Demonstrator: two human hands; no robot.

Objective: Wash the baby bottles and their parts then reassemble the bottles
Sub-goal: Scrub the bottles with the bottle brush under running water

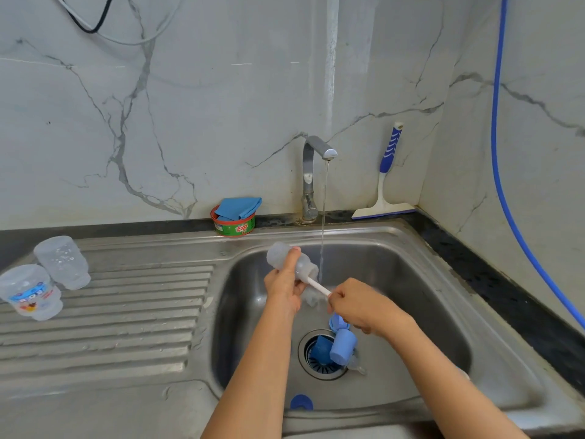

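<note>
My left hand (283, 288) grips a clear baby bottle (278, 255) tilted over the sink basin (395, 280), its mouth pointing right. My right hand (361, 304) holds the white handle of a bottle brush (318, 286) that is pushed into the bottle's mouth. Water runs from the tap (311, 172) in a thin stream just behind the bottle. Two clear bottles (61, 261) (30, 291) stand upside down on the draining board. Blue caps (342, 345) and a clear teat (356, 364) lie by the drain.
A green soap tub (235, 226) with a blue cloth (239, 207) sits on the ledge left of the tap. A blue-handled squeegee (387, 182) leans in the right corner. A blue part (300, 402) lies at the basin's near wall. A blue hose (500, 153) hangs on the right wall.
</note>
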